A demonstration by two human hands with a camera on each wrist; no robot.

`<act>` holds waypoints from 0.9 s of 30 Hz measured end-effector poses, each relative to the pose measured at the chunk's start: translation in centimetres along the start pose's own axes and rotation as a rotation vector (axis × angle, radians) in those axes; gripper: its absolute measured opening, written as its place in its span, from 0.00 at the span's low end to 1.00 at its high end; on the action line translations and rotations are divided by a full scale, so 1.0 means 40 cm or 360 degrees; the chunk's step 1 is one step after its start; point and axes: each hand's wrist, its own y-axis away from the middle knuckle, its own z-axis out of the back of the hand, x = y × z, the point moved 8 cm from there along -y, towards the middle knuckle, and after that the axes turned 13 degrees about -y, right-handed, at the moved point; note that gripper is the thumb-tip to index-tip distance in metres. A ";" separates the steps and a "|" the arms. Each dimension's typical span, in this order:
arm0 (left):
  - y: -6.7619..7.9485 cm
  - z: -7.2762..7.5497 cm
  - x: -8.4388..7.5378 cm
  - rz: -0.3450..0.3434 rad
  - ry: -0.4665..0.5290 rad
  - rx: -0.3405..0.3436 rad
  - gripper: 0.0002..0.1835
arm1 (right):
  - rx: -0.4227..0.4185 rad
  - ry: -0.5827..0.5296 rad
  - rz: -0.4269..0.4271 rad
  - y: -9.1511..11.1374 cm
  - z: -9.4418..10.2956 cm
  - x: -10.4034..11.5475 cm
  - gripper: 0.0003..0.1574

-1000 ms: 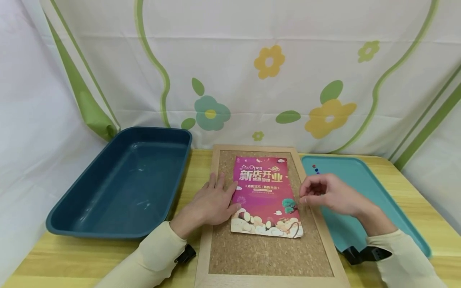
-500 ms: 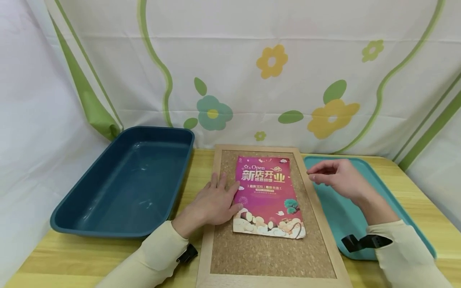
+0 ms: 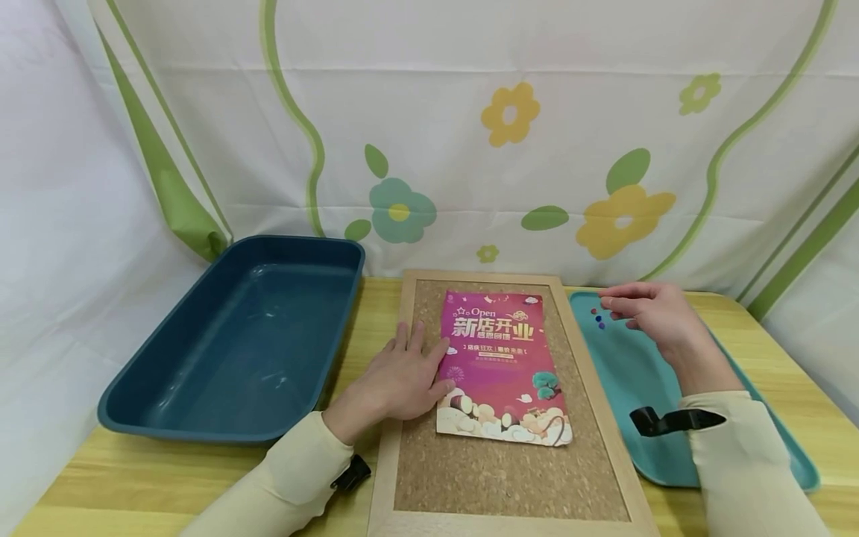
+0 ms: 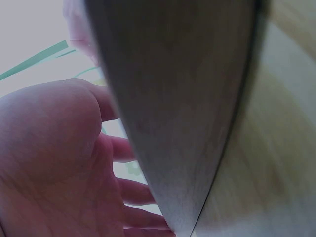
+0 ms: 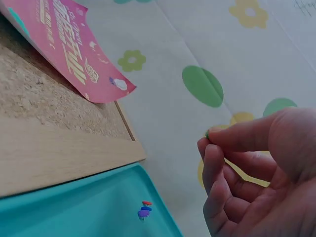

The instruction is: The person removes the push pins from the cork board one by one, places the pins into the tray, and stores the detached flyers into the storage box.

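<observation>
A corkboard (image 3: 510,485) with a wooden frame lies on the table, and a pink-purple flyer (image 3: 496,373) rests on its cork. My left hand (image 3: 406,380) rests with spread fingers over the board's left side, its fingertips and thumb at the flyer's left edge. The left wrist view shows the palm beside the frame's side (image 4: 168,98). Above the far end of the teal tray (image 3: 644,418), my right hand (image 3: 661,317) pinches a tiny green pushpin (image 5: 208,134), mostly hidden by the fingertips. Red, blue and purple pushpins (image 5: 144,212) lie on the tray below.
A deep dark-blue tub (image 3: 235,358) stands to the left of the board. A white curtain (image 3: 429,112) with printed flowers hangs behind the wood-grain table (image 3: 101,477). The flyer's upper right corner (image 5: 123,89) lifts off the cork.
My right hand has moved from the flyer's right edge, rightward and farther back, over the tray's far end. The left hand stays on the board and flyer.
</observation>
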 end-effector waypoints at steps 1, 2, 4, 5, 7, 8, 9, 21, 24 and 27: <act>0.000 0.000 0.000 -0.0004 -0.0005 0.0001 0.39 | -0.0010 -0.0026 -0.0017 -0.003 0.005 -0.007 0.08; 0.000 0.001 -0.001 -0.0007 -0.0007 0.0002 0.39 | -0.0018 -0.0048 -0.0033 -0.006 0.010 -0.013 0.06; 0.001 0.001 -0.001 -0.0009 -0.0012 0.0004 0.39 | -0.0027 -0.0093 -0.0060 -0.012 0.016 -0.024 0.06; 0.001 0.001 -0.001 -0.0007 -0.0013 0.0006 0.39 | -0.0032 -0.0106 -0.0068 -0.016 0.019 -0.029 0.07; 0.000 0.001 -0.001 -0.0004 -0.0013 0.0010 0.39 | -0.0045 -0.0124 -0.0077 -0.022 0.023 -0.039 0.07; 0.000 0.001 -0.001 -0.0005 -0.0013 0.0008 0.39 | -0.0051 -0.0124 -0.0085 -0.026 0.025 -0.045 0.07; 0.000 0.001 -0.001 -0.0005 -0.0013 0.0007 0.39 | -0.0057 -0.0128 -0.0097 -0.029 0.026 -0.051 0.07; -0.002 0.000 -0.003 -0.0008 -0.0009 0.0007 0.40 | -0.0082 -0.0008 -0.0239 -0.047 0.038 -0.129 0.12; -0.002 0.001 -0.002 -0.0003 -0.0015 0.0007 0.40 | -0.0037 0.0021 -0.0240 -0.047 0.038 -0.138 0.13; -0.003 0.000 -0.001 0.0000 -0.0017 0.0010 0.40 | -0.0020 0.0054 -0.0228 -0.048 0.038 -0.143 0.17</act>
